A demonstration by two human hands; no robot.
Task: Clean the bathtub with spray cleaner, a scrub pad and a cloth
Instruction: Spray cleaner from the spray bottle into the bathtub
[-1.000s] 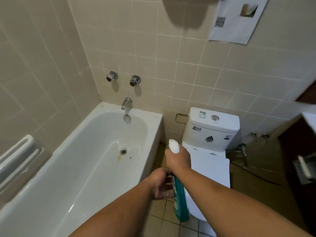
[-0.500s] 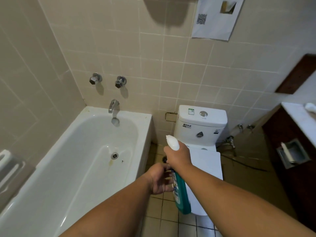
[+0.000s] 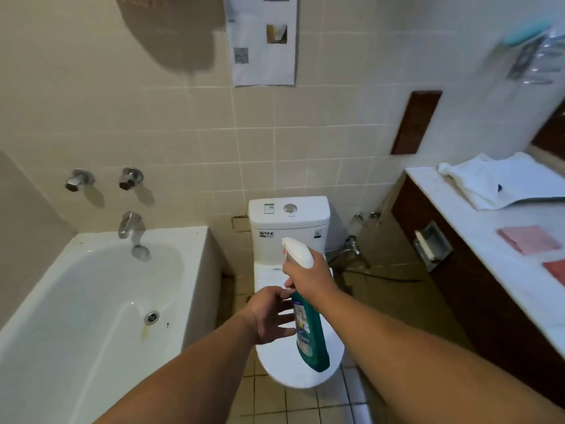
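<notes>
Over the toilet (image 3: 289,221), our right hand (image 3: 308,276) gripped the spray bottle (image 3: 310,335) by its neck; our left hand (image 3: 269,313), fingers (image 3: 284,318) spread, lay just beside its label.

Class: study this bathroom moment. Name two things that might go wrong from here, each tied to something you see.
1. The nozzle of the spray bottle points toward the toilet, not the bathtub; a squeeze would likely wet the toilet.
2. Only the right hand grips it, the left hand open beside it; it might slip.
</notes>
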